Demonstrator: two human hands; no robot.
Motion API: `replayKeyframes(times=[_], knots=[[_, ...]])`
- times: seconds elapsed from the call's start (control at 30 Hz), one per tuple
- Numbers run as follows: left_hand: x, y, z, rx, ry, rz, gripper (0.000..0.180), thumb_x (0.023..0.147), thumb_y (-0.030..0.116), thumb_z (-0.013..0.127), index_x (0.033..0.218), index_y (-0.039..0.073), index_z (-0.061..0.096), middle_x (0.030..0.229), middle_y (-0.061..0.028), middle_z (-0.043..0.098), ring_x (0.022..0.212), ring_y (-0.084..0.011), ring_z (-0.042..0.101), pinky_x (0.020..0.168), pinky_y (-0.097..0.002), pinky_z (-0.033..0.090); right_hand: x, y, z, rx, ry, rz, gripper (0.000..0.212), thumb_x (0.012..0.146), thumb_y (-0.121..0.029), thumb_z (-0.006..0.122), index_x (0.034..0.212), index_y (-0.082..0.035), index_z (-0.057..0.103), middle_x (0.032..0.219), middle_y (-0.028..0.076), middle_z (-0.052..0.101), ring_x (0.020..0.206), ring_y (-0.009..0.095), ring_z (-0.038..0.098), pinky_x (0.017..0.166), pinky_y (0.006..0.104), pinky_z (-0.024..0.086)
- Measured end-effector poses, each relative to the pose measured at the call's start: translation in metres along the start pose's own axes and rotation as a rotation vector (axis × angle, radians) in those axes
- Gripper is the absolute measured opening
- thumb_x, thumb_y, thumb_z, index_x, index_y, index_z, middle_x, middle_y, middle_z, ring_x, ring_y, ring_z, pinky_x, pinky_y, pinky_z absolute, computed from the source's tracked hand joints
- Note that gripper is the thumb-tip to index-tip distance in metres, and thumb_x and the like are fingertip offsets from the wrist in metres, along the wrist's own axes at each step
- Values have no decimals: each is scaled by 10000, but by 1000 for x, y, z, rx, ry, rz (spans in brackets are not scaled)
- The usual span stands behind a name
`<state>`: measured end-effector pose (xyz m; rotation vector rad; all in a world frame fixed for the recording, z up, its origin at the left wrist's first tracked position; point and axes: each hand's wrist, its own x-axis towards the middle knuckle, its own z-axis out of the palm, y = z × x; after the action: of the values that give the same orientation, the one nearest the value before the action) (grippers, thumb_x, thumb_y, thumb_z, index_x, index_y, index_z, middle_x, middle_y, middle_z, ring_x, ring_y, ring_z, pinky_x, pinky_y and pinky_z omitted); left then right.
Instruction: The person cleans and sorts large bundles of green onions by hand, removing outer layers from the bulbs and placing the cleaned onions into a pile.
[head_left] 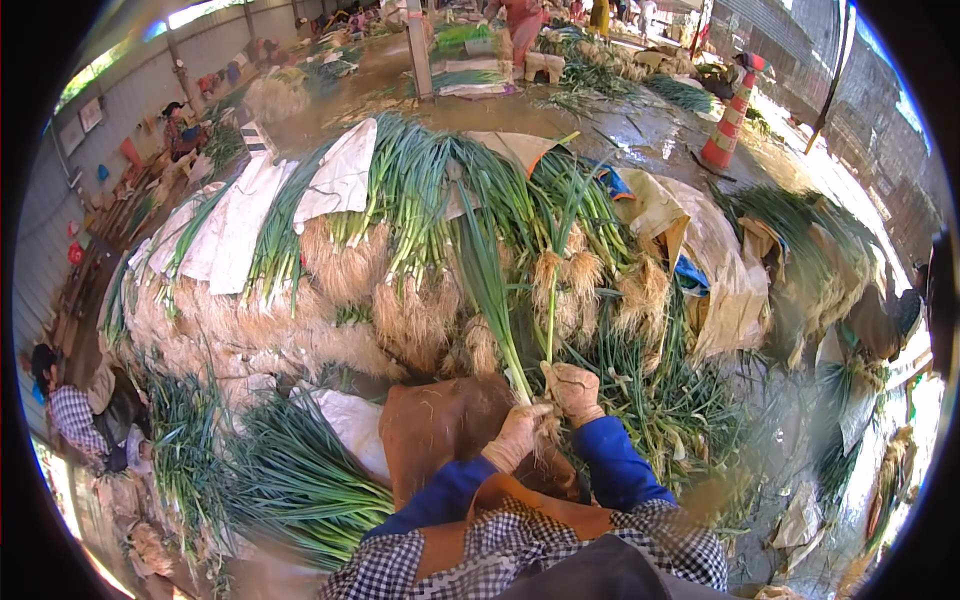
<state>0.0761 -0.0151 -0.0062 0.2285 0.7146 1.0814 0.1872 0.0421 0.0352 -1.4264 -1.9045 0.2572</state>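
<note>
My left hand [517,438], in a tan glove, is closed around the lower ends of a few green onions [503,335], just above their roots. Their long leaves point up and away from me. Beside it, my right hand [573,393], gloved too, is closed with thumb and fingers on a single green onion stalk [550,330] that stands nearly upright. Pale roots hang under the left hand. Both hands are close together over a brown apron [430,430] covering my lap.
A long heap of green onions [420,190], roots toward me, lies ahead, partly under white sacks [235,220]. Trimmed leaves [670,410] pile up at right; a leafy bundle [300,480] rests at left. Farther off are a striped traffic cone [727,120] and a seated person [75,410].
</note>
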Motion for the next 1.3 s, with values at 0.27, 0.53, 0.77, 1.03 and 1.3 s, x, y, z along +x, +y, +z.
replayKeyframes(times=[0.27,0.53,0.77,1.03,1.3], knots=[[-3,7,-7,-154,-126,-73,243,858,94,516,1083,14,564,792,-63,608,637,-153,588,542,-263,501,-45,11,-84,1426,-623,603,141,845,-101,593,719,-38,605,634,1,528,565,81,487,488,237,394],[-7,26,-4,-304,-408,-163,296,882,126,516,1149,2,548,821,-45,613,650,-104,580,556,-208,493,-38,17,-46,970,-490,445,465,932,-353,461,1257,-19,455,1167,69,543,1091,171,482,966,267,340],[-53,89,19,-179,-315,-31,179,872,109,509,1019,7,504,975,-164,605,742,-176,606,595,-297,539,-61,25,-62,927,-498,547,269,891,-266,562,771,-42,650,633,-61,500,555,41,395,499,215,301],[-121,161,57,-350,-828,91,171,781,54,612,831,86,451,665,-63,553,612,-168,593,428,-231,470,92,63,-67,111,10,-125,281,816,-339,554,851,-81,659,850,131,647,821,279,615,732,355,480],[-187,219,104,-148,-846,480,193,775,91,629,750,115,439,518,-16,449,398,-105,425,356,-204,353,238,119,-2,677,-522,-48,519,766,-123,678,1241,-57,478,1074,120,584,904,200,572,803,299,463]])
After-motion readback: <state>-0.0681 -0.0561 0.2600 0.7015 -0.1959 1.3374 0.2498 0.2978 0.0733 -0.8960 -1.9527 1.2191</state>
